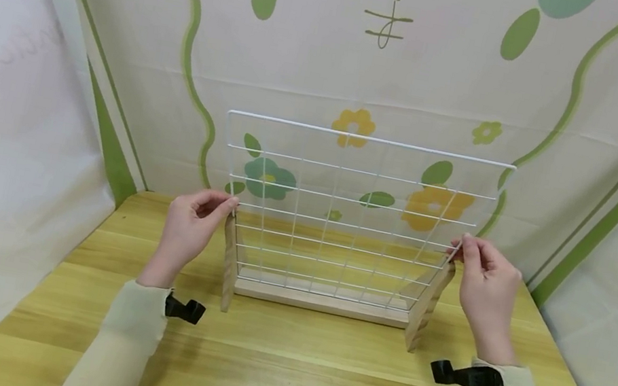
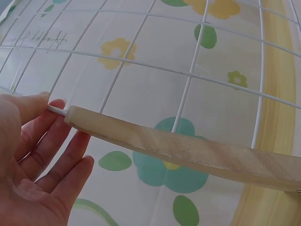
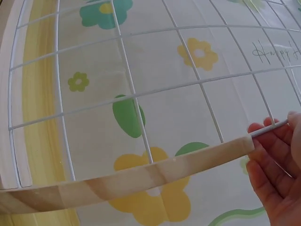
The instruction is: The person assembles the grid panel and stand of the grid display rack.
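A white wire grid panel (image 1: 328, 223) stands upright, tilted back, between two wooden side pieces joined by a wooden base bar (image 1: 321, 302). My left hand (image 1: 193, 224) pinches the grid's left edge wire just above the top of the left wooden side piece (image 1: 230, 265). On the other side my right hand (image 1: 486, 279) pinches the right edge wire just above the right wooden side piece (image 1: 429, 304). In the left wrist view, thumb and fingertips of the left hand (image 2: 42, 150) meet on the wire by the wood's end. The right wrist view shows the right hand (image 3: 277, 165) likewise.
The stand rests on a wood-grain table (image 1: 302, 371). Behind it hangs a pale cloth backdrop (image 1: 307, 61) with printed flowers, and white cloth walls close in on both sides. Each wrist wears a black camera strap (image 1: 184, 309).
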A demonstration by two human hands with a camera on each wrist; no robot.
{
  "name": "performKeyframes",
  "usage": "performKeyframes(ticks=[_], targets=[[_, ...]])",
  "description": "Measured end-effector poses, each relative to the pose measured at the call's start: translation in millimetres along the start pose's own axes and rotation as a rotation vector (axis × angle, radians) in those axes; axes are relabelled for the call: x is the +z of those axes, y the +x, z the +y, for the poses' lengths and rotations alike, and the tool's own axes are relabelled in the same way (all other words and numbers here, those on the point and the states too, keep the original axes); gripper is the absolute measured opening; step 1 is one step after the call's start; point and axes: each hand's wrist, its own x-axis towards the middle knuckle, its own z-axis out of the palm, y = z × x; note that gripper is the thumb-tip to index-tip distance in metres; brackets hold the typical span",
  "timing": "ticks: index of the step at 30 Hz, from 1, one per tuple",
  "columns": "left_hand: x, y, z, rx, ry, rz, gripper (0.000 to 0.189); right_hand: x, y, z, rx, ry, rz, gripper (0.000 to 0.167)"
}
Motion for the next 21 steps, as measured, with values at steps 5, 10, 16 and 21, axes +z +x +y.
performKeyframes(ticks=[5,10,16,21], targets=[[1.0,0.7,-0.4,-0.007,-0.025,0.008,0.021,-2.7,2.2,-0.5,-0.012,-0.032,-0.018,0.030],[3.0,1.6,0.1,-0.005,0.006,0.017,0.019,-3.0,0.6,2.3,0.010,-0.011,-0.019,0.030],[3.0,1.8,0.0,-0.010,0.007,0.009,0.020,-2.3,-0.4,6.9,0.030,0.030,-0.015,0.029],[0.2,1.2,-1.2,-0.029,0.008,0.009,0.022,-0.9,-0.8,4.4,0.033,0.039,-0.015,0.029]])
